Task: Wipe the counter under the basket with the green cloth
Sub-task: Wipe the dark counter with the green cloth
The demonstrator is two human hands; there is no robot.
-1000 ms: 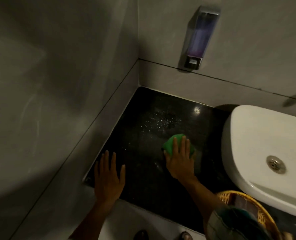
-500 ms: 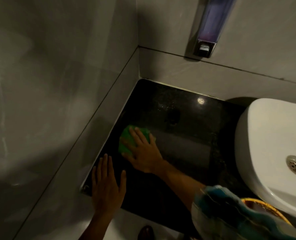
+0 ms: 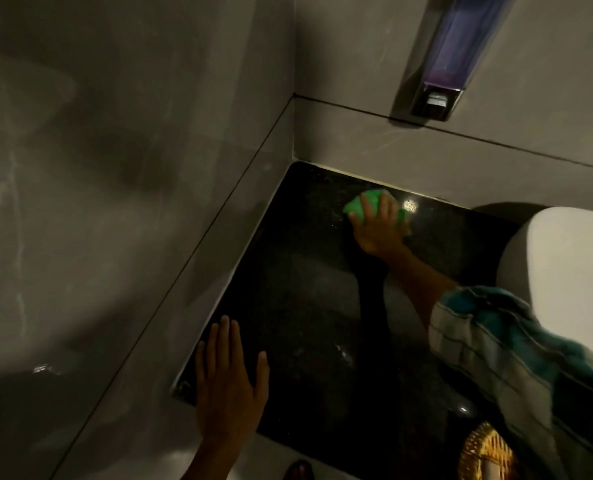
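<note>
Green cloth (image 3: 364, 204): bright, crumpled into a soft wad, pressed flat onto the counter under the right hand (image 3: 378, 226), with folds poking out past the fingertips and on both sides of the palm. Right hand spread, fingers extended and laid over the cloth, pushing down rather than pinching; patterned teal and pale sleeve (image 3: 502, 344) trailing back from the forearm. Left hand (image 3: 227, 379) open, fingers together, thumb splayed, palm down and empty on the near edge of the counter (image 3: 305, 306), well apart from the right hand. Counter black, polished, speckled stone, glossy with small light reflections. Beyond the right hand's fingertips, smooth grey tiled wall (image 3: 426, 161). Above that, a rectangular translucent soap dispenser (image 3: 450, 53). To the right of the right hand, a rounded white glossy basin (image 3: 565, 258). Below the sleeve, golden woven basket (image 3: 485, 452), partly seen.
</note>
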